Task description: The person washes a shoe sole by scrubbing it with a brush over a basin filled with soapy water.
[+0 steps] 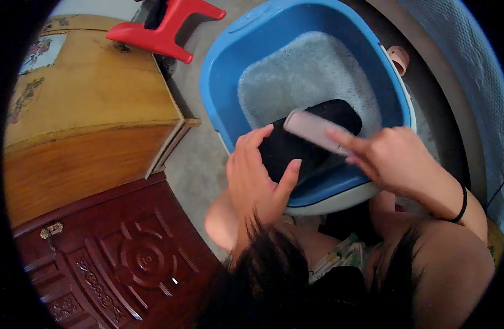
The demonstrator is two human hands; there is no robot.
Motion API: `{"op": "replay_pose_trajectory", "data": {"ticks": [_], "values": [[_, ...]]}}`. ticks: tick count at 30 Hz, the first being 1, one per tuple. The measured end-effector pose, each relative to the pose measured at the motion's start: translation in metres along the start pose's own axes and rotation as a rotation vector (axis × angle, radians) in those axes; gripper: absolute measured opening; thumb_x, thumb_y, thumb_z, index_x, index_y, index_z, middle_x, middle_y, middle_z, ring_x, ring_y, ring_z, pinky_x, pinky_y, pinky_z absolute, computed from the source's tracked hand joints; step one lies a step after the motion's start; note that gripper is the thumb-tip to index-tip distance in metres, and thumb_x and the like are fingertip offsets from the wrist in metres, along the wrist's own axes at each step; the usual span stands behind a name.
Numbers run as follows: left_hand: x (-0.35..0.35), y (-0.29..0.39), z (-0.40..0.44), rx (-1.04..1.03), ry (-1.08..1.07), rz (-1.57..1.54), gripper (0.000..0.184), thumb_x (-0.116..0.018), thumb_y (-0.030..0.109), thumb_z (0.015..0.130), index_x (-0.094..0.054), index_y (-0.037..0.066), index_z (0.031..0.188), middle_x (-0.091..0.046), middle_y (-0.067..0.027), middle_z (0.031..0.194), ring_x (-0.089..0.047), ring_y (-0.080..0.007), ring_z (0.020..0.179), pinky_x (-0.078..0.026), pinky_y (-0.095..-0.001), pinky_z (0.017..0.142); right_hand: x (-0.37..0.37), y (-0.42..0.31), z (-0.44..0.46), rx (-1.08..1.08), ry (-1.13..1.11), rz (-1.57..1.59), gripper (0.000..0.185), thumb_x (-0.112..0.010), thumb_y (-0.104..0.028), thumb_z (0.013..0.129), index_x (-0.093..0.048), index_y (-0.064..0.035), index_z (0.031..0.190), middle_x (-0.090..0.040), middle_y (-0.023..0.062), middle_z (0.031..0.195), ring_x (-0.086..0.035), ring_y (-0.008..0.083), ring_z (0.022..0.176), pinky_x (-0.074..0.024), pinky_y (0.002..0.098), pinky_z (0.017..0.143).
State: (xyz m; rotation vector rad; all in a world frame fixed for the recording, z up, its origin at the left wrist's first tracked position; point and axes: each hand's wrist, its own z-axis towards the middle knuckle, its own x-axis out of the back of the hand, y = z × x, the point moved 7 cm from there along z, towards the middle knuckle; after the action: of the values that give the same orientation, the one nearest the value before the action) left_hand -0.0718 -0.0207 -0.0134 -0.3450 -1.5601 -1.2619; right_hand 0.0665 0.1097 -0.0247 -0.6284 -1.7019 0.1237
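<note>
A black shoe-like item (285,151) lies slanted across the near part of a blue basin (216,82), its far end over cloudy, sudsy water (301,77). My left hand (257,170) holds its near left end, thumb on one side and fingers on the other. In my right hand (392,159) is a pale pinkish brush (312,129), gripped at its right end, with its head over the black item. The brush's underside is hidden, and its outline is slightly blurred.
A red plastic stool (169,27) stands beyond the basin at the upper left. Wooden furniture (93,88) and a dark red carved panel (142,257) fill the left. A pink shoe (398,59) sits right of the basin, near a bluish quilted surface (455,44).
</note>
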Motion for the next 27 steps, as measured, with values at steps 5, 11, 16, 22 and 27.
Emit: {"op": "replay_pose_trajectory", "data": {"ticks": [5,11,16,22,27], "values": [[0.001,0.003,0.0,-0.024,0.016,0.019,0.059,-0.068,0.035,0.077,-0.048,0.006,0.125,-0.055,-0.0129,0.119,-0.051,-0.0317,0.112,-0.036,-0.0408,0.096,0.003,-0.01,-0.002,0.097,0.005,0.079,0.045,-0.06,-0.032,0.087,-0.053,-0.0236,0.131,-0.064,0.0143,0.065,-0.065,0.0325,0.058,-0.0526,0.0459,0.053],[0.002,-0.001,-0.001,-0.007,0.012,-0.015,0.05,-0.058,0.032,0.085,-0.048,0.005,0.127,-0.054,-0.015,0.122,-0.051,-0.0332,0.114,-0.035,-0.0416,0.098,0.0,0.01,0.001,-0.097,0.06,-0.098,0.051,-0.06,-0.028,0.087,-0.048,-0.0238,0.137,-0.06,0.0149,0.059,-0.061,0.0329,0.054,-0.05,0.0413,0.053],[0.002,-0.004,-0.001,0.011,0.056,-0.027,0.039,-0.048,0.022,0.092,-0.049,0.005,0.127,-0.054,-0.0163,0.124,-0.05,-0.0339,0.116,-0.034,-0.0432,0.1,0.001,-0.015,-0.002,0.204,-0.071,0.261,0.051,-0.059,-0.03,0.088,-0.048,-0.0281,0.138,-0.059,0.016,0.058,-0.06,0.034,0.053,-0.0495,0.0447,0.055],[0.001,-0.001,0.001,0.002,0.038,0.003,0.042,-0.05,0.025,0.092,-0.048,0.005,0.128,-0.053,-0.0162,0.125,-0.049,-0.0338,0.117,-0.034,-0.0426,0.101,0.0,0.005,0.003,-0.069,0.065,-0.049,0.055,-0.06,-0.03,0.088,-0.044,-0.0285,0.141,-0.061,0.0144,0.061,-0.06,0.0326,0.053,-0.0505,0.0415,0.054],[0.0,-0.005,-0.001,-0.012,0.042,-0.009,0.044,-0.052,0.026,0.09,-0.047,0.005,0.128,-0.053,-0.0157,0.125,-0.049,-0.034,0.116,-0.033,-0.0424,0.101,-0.001,-0.008,-0.003,0.091,-0.095,0.163,0.054,-0.06,-0.028,0.088,-0.046,-0.0272,0.139,-0.061,0.0161,0.063,-0.061,0.0336,0.055,-0.0504,0.0428,0.055]]}}
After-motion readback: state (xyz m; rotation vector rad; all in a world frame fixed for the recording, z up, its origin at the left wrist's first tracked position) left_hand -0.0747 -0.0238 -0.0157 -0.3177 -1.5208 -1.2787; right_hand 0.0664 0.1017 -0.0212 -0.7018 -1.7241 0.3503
